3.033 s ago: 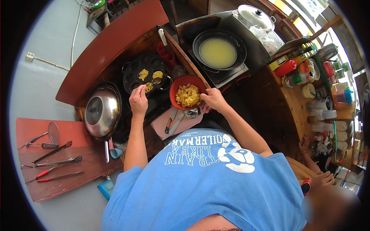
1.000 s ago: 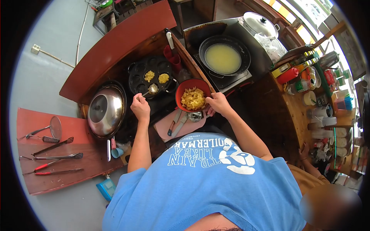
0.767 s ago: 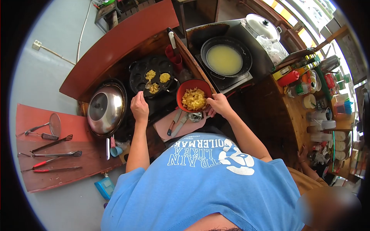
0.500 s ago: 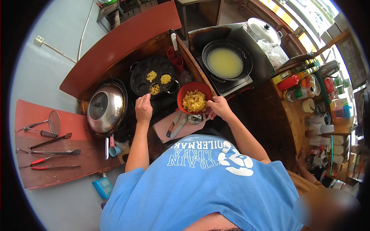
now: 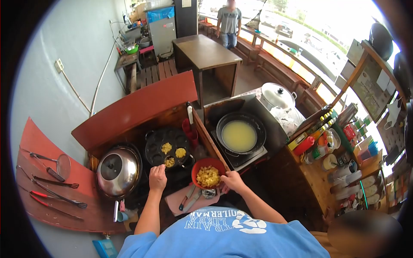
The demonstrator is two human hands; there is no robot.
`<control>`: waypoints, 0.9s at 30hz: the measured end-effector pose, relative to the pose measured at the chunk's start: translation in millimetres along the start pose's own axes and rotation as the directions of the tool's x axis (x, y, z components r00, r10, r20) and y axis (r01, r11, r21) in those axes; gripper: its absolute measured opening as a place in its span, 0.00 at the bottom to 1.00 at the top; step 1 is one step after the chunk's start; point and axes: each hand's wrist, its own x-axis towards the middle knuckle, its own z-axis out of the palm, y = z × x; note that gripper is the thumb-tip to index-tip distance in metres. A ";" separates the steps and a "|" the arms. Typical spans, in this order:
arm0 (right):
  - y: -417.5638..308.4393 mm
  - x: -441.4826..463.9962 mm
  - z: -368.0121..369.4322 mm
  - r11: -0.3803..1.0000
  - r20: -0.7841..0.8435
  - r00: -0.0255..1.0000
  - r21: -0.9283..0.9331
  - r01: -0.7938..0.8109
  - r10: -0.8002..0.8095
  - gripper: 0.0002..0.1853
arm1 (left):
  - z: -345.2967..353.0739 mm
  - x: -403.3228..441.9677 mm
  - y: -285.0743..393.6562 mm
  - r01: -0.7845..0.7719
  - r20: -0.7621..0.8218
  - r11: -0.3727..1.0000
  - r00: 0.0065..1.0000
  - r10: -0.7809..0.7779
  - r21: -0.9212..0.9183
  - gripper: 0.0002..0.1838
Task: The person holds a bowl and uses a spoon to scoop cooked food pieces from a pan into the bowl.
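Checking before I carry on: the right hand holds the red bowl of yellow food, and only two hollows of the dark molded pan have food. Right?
Not two: the head view shows food in three hollows of the dark molded pan. The right hand does hold the red bowl of yellow food.

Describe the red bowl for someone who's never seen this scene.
Find the black pan of yellow liquid on the stove. Below and left of it in the picture, next to the black pan with round cups, is a bowl with the right hand at its rim. Unlike both pans, it's red, and heaped with chunky yellow food.
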 end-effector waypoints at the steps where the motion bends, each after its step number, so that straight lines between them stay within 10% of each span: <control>1: -0.8 1.4 -1.2 1.000 -0.007 1.000 -0.002 0.009 -0.009 0.14 | 0.9 2.2 -2.3 -0.005 -0.009 1.000 1.000 0.005 -0.003 0.05; 13: 9.4 6.6 0.1 0.998 -0.045 0.997 -0.004 0.070 -0.070 0.13 | 23.4 -13.5 -45.5 0.707 0.026 0.635 0.674 -0.738 -0.312 0.17; 22: 2.1 4.7 1.8 0.999 0.035 0.999 0.018 -0.042 0.041 0.12 | 43.3 -23.0 -12.3 0.707 0.236 -0.018 0.211 -0.949 -0.707 0.12; 27: -1.0 3.3 1.7 0.999 0.047 0.998 0.001 -0.050 0.050 0.13 | 33.0 -23.2 -6.5 0.731 0.170 0.077 0.258 -0.951 -0.678 0.12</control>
